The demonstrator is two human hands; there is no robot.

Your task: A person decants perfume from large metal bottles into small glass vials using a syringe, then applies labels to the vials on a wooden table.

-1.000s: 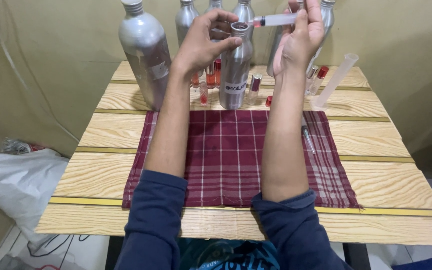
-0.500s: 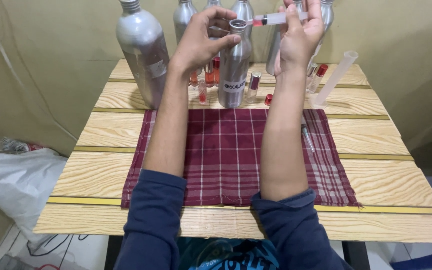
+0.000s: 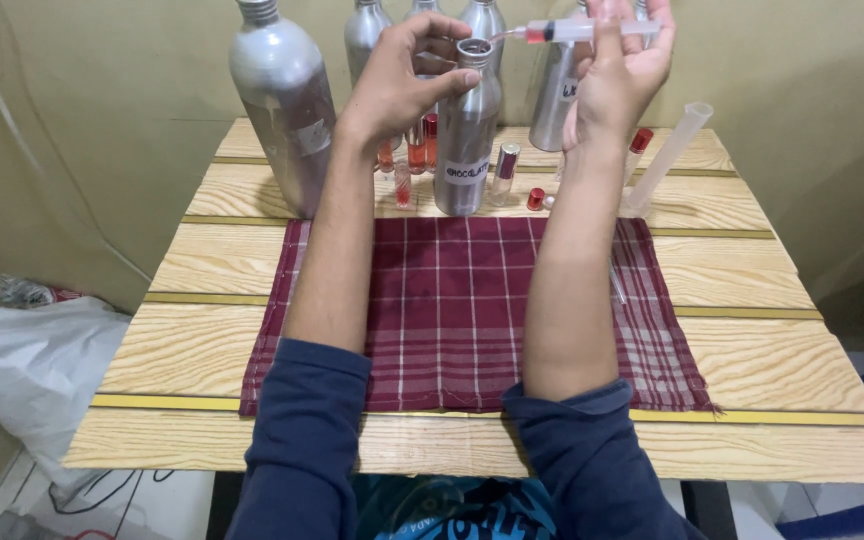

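Your left hand (image 3: 397,85) has its grip closed round the neck of the open bottle (image 3: 466,130), thumb on the near side just under the rim and fingers curled behind it. That bottle stands upright on the bench (image 3: 202,350), just beyond the far edge of the cloth (image 3: 452,310) and near the middle of the bench's width. Your right hand (image 3: 620,75) is raised above the far right part of the bench, its grip closed on the syringe (image 3: 577,32), which lies level across the fingers with its red-filled tip pointing left toward the bottle's mouth; the tip sits just beside the rim, and you cannot tell whether it touches. A big bottle (image 3: 282,100) stands at the far left, by the cloth's far left corner. More silver bottles (image 3: 367,35) stand in a row along the far edge, against the wall. Small vials (image 3: 414,150) with red liquid cluster just left of the open bottle, behind your left wrist. A capped vial (image 3: 505,172) and a red cap (image 3: 536,199) sit just right of it. A clear measuring cylinder (image 3: 667,160) leans tilted near the far right corner. A white bag (image 3: 27,360) lies on the floor off the left edge.
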